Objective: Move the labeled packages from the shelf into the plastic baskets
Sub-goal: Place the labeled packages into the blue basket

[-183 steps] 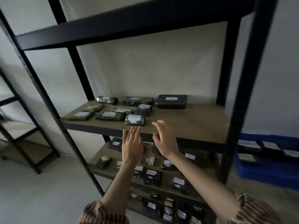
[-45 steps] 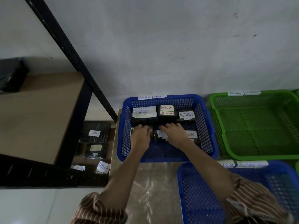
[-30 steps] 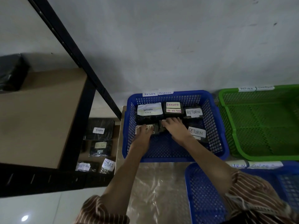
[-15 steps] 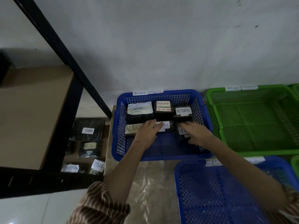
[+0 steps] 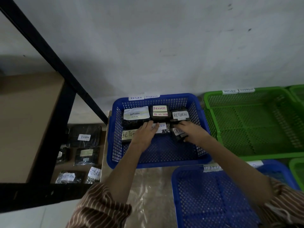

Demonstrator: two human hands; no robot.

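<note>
A blue basket [image 5: 115, 155] by the wall holds several dark wrapped packages with white "RETURN" labels, three along its back [image 5: 160, 112] and three in front. My left hand [image 5: 144, 136] lies with straight fingers on the middle front package [image 5: 162, 128], partly covering the left front package [image 5: 127, 134]. My right hand [image 5: 192, 132] is curled over the right front package [image 5: 176, 132], fingers on its far edge and thumb at its near edge. More labeled packages [image 5: 85, 137] lie on the lower shelf level at the left.
A green basket [image 5: 253, 155] stands to the right of the blue one, and a second blue basket [image 5: 213, 203] lies in front under my right forearm. The black shelf frame [image 5: 54, 134] and a brown shelf board [image 5: 24, 125] fill the left.
Earlier my hands were at the shelf; since then both have been in the blue basket. My right hand slid to the right front package, my left onto the middle one.
</note>
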